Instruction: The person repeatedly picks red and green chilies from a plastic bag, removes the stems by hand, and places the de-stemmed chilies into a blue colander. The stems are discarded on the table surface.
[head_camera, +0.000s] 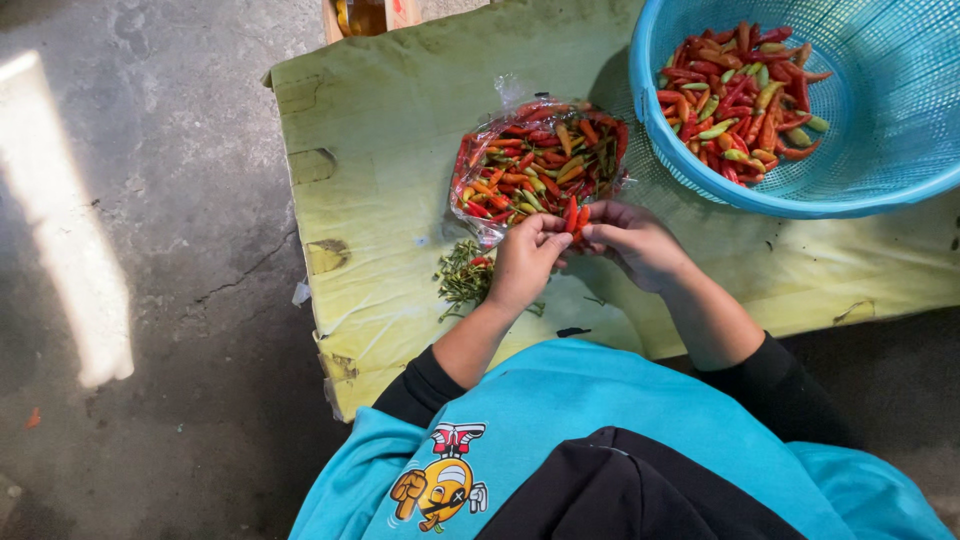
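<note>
Left of the plastic bag of chilies, a heap of green stems lies on the yellow surface. Just below the bag, the left hand and right hand pinch one red chili between fingertips. Right of the bag stands a blue basket holding chilies.

- Black sleeves were pushed up, leaving both forearms bare.
- A bright turquoise top with a black middle panel covered the chest.
- A yellow cartoon figure patch sat on the top.
</note>
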